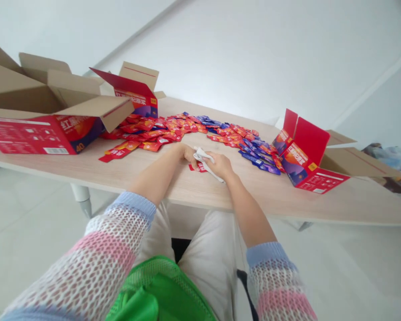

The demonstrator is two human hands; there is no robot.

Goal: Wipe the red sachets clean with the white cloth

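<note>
Both my hands meet over the table in the middle of the view, around a crumpled white cloth point(204, 153), perhaps a tissue. My right hand point(220, 166) is closed on it, and one end hangs below the fingers toward the tabletop. Curled fingers of my left hand point(189, 154) press against the cloth's left end. Directly beneath lies a red sachet point(202, 167), partly covered by the hands and cloth. Off to the left, a larger red sachet point(119, 150) lies flat near a heap of red sachets point(153, 129).
Purple sachets point(259, 154) and more red ones curve across the pale wooden table point(173, 191). Open red cartons stand around them: a large one point(30, 133) at left, another point(138, 100) behind it, and one point(307, 165) at right. A wall rises behind the table.
</note>
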